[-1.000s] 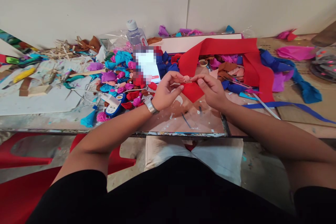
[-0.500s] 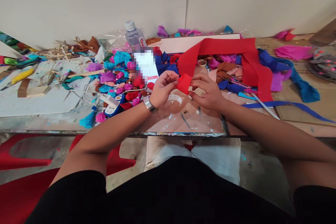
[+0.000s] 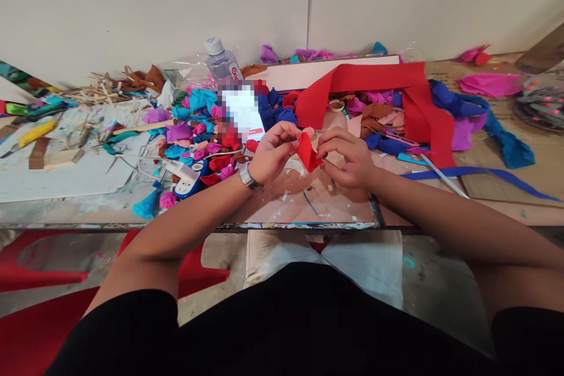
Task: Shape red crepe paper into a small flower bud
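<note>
Between my two hands, above the table's front part, is a small piece of red crepe paper [image 3: 308, 154], folded to a roughly triangular shape. My left hand [image 3: 274, 154] pinches its left edge between thumb and fingers; a metal watch band circles that wrist. On the other side, the fingertips of my right hand [image 3: 346, 155] are closed on the paper's lower right edge. Behind my hands a long strip of red crepe paper [image 3: 370, 83] lies bent over a heap of coloured scraps. A lit phone [image 3: 244, 108], partly blurred out, stands left of it.
Crumpled paper pieces and paper roses [image 3: 178, 132] crowd the table left of my hands, with a power strip [image 3: 189, 183] and cable among them. A clear bottle [image 3: 221, 60] stands behind. Far left lies a yellow-handled cutter [image 3: 37, 133]. A blue strip [image 3: 484, 173] lies at right.
The small red paper has gone from a flatter, squarish shape to a folded, pointed one between my fingers. The view has shifted slightly; things on the table stay put.
</note>
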### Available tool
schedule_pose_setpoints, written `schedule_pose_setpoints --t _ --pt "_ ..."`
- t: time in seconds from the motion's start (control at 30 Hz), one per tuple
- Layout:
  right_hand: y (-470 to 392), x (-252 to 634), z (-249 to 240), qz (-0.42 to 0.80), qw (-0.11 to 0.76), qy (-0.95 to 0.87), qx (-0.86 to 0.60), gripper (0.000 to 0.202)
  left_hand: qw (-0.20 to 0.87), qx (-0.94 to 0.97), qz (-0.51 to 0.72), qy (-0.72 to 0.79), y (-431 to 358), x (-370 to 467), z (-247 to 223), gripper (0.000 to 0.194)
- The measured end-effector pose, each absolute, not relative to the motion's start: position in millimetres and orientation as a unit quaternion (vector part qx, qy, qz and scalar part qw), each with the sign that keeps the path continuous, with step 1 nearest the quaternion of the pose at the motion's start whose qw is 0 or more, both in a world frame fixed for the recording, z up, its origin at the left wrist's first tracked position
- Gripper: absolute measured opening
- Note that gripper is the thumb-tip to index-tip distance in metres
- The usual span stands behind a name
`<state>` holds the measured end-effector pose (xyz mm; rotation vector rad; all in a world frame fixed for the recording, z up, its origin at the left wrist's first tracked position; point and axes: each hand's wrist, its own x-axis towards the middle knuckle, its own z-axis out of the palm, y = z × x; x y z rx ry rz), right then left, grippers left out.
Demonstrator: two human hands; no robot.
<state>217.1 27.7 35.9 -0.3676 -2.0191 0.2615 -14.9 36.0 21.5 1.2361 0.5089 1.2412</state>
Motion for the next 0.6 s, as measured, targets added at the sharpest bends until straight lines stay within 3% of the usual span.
schedule_pose_setpoints --t 0.3,0.47,0.6 --pt "24 218 42 0.093 0.506 -0.843 -0.157 0.030 0.476 0.650 0.559 0.198 38 -18 20 0.026" --pt "23 219 43 0.005 0.510 -0.848 -0.144 0.024 0.296 0.740 0.587 0.141 28 -17 39 0.014" --pt "22 221 45 -0.063 0.514 -0.848 -0.117 0.020 0.236 0.764 0.589 0.118 24 -16 46 0.012"
